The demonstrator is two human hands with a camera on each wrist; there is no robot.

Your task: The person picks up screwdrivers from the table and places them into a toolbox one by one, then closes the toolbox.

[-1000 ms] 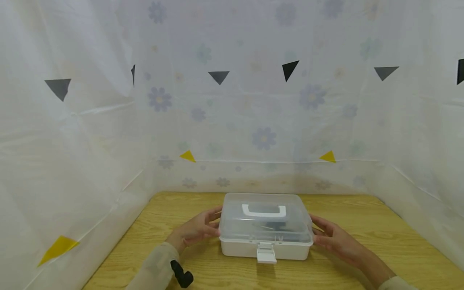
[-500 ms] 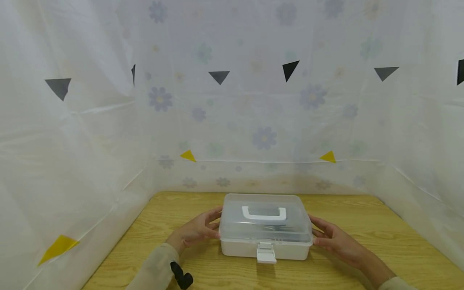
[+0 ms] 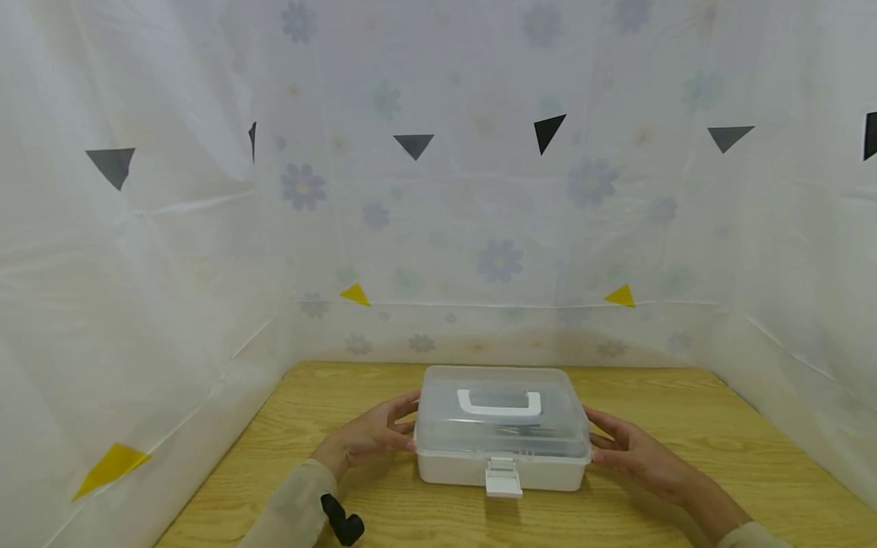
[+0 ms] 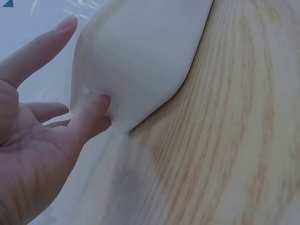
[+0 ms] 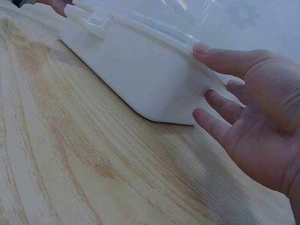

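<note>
Inside, the box [image 3: 503, 449] contents blur behind its frosted lid [image 3: 502, 418].

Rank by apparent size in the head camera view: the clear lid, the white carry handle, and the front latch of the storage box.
1. Clear lid, the largest by far.
2. White carry handle.
3. Front latch, the smallest.
</note>
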